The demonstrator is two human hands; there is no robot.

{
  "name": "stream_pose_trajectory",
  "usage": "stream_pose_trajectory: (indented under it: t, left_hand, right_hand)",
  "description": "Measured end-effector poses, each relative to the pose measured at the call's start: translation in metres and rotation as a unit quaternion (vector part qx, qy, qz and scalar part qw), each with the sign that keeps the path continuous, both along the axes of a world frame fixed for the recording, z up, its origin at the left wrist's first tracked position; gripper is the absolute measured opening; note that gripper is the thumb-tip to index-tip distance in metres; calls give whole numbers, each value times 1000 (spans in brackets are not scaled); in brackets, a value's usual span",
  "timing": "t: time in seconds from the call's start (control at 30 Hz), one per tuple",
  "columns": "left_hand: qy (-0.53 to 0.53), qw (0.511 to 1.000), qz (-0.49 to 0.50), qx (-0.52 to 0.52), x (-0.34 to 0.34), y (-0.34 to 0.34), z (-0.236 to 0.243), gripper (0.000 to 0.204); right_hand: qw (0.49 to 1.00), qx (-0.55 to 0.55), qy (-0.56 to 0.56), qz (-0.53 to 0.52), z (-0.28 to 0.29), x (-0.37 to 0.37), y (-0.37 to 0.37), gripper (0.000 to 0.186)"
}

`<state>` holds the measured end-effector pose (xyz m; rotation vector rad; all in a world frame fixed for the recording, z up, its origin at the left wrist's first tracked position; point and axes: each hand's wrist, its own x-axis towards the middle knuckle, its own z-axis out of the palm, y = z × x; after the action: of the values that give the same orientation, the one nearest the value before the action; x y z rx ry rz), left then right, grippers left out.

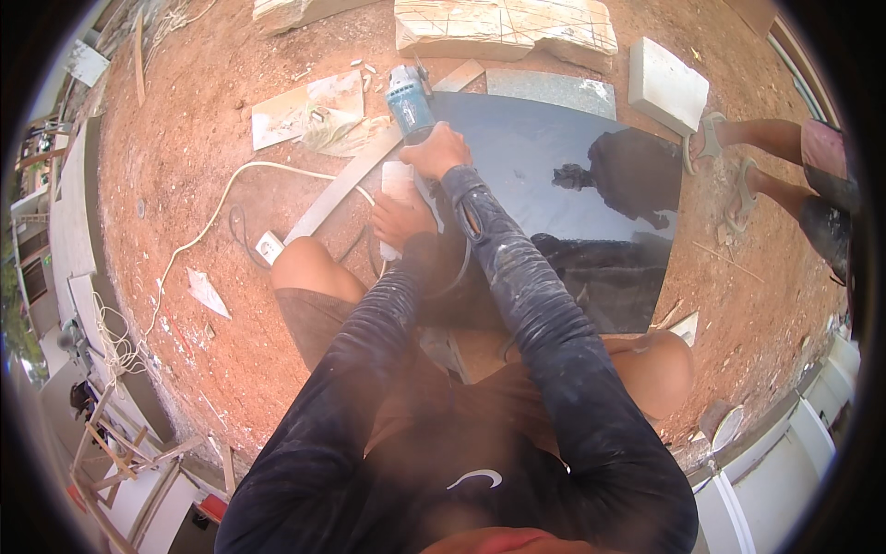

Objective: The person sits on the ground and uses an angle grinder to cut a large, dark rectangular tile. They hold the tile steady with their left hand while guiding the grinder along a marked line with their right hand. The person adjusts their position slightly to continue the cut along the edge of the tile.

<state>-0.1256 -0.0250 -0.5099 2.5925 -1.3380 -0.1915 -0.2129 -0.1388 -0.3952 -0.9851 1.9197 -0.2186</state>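
My right hand (pixel 437 153) is wrapped round the rear body of a teal angle grinder (pixel 409 107), whose metal head points away from me. The grinder is over the far left corner of a dark, glossy stone slab (pixel 554 175) that mirrors people and sky. Just nearer to me, my left hand (pixel 403 218) grips a white plastic bottle (pixel 398 179) beside the slab's left edge. The bottle's mouth and the grinder's disc cannot be made out clearly.
A pale cord (pixel 214 214) runs over the reddish dirt near a white power socket (pixel 269 247). A long narrow strip (pixel 337 192) lies left of the slab. Rough stone blocks (pixel 503 30) and a white block (pixel 666 85) stand beyond. Another person's sandalled feet (pixel 711 138) are at right.
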Motion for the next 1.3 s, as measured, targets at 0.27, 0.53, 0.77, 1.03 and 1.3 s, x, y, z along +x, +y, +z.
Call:
stream_pose_trajectory:
  t: [0.27,0.53,0.77,1.03,1.3]
  left_hand:
    - [-13,1000,-2,-15,3,1,-7,72]
    - [-8,1000,2,4,-1,1,-2,75]
    - [-1,1000,-4,1,1,1,-2,74]
    - [4,1000,0,-2,0,0,3,73]
    - [0,1000,0,9,1,0,0,73]
  right_hand:
    - [1000,3,-7,10,4,1,-1,73]
    - [999,-13,24,23,-6,9,2,74]
    - [999,-15,31,30,-4,3,2,75]
    - [999,-13,29,31,-3,2,3,75]
    - [999,-7,21,27,-5,1,3,74]
